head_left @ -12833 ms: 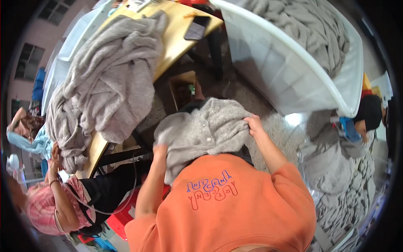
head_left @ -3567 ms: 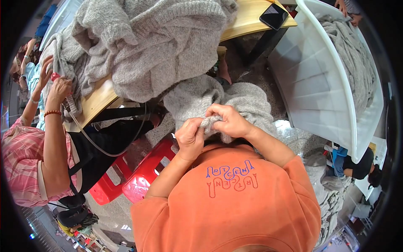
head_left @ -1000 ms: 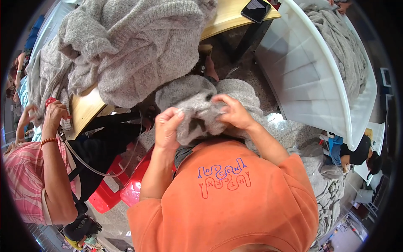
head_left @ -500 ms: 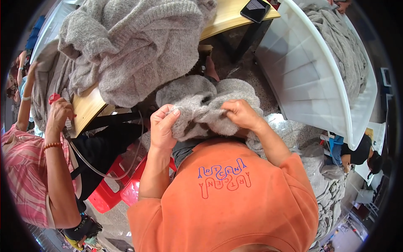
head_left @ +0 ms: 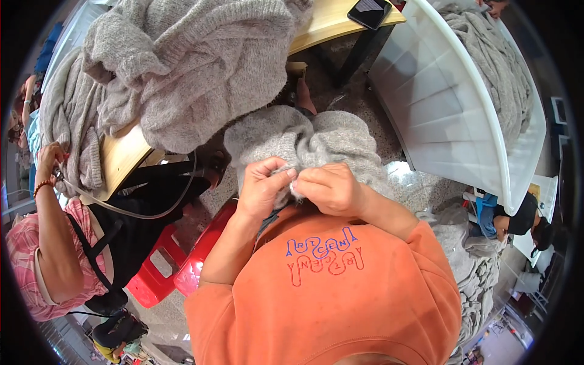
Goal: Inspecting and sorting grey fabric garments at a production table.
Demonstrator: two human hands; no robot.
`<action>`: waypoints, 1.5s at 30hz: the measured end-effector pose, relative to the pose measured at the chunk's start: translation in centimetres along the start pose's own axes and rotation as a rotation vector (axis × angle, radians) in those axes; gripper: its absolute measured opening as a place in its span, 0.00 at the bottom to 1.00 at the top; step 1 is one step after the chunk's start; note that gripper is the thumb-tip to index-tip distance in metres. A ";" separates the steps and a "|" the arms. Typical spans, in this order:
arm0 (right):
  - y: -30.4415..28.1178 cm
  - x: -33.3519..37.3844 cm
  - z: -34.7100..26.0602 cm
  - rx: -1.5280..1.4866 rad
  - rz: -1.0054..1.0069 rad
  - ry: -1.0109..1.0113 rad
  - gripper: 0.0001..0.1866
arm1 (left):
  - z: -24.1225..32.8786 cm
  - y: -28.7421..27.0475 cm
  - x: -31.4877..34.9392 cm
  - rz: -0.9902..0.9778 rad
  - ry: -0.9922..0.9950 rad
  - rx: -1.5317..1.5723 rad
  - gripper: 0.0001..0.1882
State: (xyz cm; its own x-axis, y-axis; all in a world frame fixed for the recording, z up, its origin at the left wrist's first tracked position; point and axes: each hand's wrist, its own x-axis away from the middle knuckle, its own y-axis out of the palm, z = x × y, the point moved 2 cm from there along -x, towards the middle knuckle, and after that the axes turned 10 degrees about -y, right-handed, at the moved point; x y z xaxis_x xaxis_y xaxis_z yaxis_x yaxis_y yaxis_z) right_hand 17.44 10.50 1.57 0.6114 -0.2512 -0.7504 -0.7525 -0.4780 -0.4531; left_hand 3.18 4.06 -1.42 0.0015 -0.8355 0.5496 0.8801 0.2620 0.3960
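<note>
A fuzzy grey knit sweater lies bunched across my lap. My left hand pinches a small fold of its knit between thumb and fingers. Right beside it, my right hand grips the same spot, its fingers curled closed and the knuckles up. The two hands almost touch, and a light wisp of the knit shows between them. What lies inside the fingertips is partly hidden.
Grey sweaters are heaped on a wooden table, where a black phone lies near the corner. A white plastic bin with grey knitwear stands right. Left, a co-worker's hand holds a tool with a hose beside a red stool.
My hands have come together from apart, moving lower and nearer to my body with the knit. The co-worker's near hand has moved left along the table.
</note>
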 end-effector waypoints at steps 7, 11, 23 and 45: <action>1.4 1.1 0.7 0.227 -0.077 -0.042 0.05 | -0.8 0.0 0.2 0.003 0.023 0.086 0.02; 2.3 1.2 1.4 0.164 0.023 0.105 0.06 | -1.1 -0.1 0.8 0.185 0.180 -0.128 0.04; 2.4 2.5 3.2 -0.578 0.019 0.469 0.11 | -1.2 -0.2 1.7 0.356 0.494 -0.502 0.04; 2.4 2.2 2.1 -0.534 0.087 0.838 0.04 | -0.3 0.7 1.6 0.398 0.847 -0.794 0.08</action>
State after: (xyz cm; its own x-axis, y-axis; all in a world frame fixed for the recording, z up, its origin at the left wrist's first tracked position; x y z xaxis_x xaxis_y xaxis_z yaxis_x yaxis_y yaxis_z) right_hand 16.47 10.58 -2.23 0.6895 -0.7180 -0.0952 -0.7200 -0.6937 0.0179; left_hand 3.93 2.80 -0.48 0.3839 -0.8920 -0.2388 0.7922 0.4510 -0.4111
